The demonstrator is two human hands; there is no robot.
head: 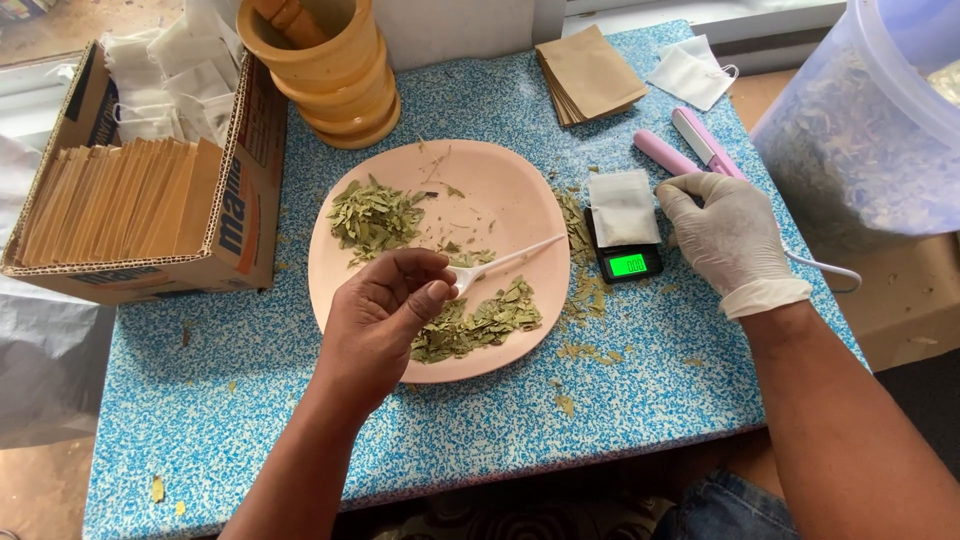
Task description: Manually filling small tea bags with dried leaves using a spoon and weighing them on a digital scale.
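A white plastic spoon (505, 257) is pinched in the grip of the bare left hand (385, 318), thumb and fingers closed on its handle end, and the spoon is held low over the pink plate (520, 200), its far end aimed toward the scale. The gloved right hand (728, 235) is laid on the blue speckled surface (250, 380) just beside the small black scale (625, 258); its fingers are curled together, and a thin white cord (830, 268) is seen running out from under it, though whether anything is actually gripped cannot be told.

Now the count. One plate, and on it two heaps of dried green leaves (375, 215): one at the upper left, one at the lower edge just under the left hand. One scale, its green display lit, with one white filter bag (623, 205) lying on top. One pink sealing tool (690, 148) lies behind the glove. One stack of brown paper envelopes (590, 75) and one more white bag sit at the far edge. One cardboard box (245, 170) of envelopes and bags is seen at the left, one wooden mortar (335, 75) beside it, one clear tub (870, 120) at the right. Loose leaf crumbs are scattered between plate and scale.
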